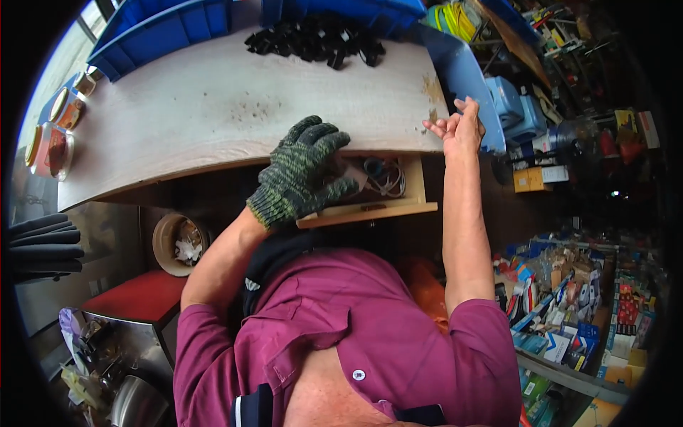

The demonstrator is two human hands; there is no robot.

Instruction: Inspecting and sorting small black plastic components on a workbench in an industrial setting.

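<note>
My left hand wears a dark green and black knitted glove. It hovers at the near edge of the pale table, fingers spread, thumb above a pulled-out wooden drawer. In that drawer lie white cables; the glove hides part of the inside. My bare right hand is raised at the table's right end, beside a light blue bin. Its fingers are apart, some bent, and nothing shows in them. A heap of small black pieces lies at the table's far side.
Blue crates stand along the far edge. Jars line the left end. Below left are a bucket with scraps and a red-topped cabinet. Shelves of packaged goods fill the right side.
</note>
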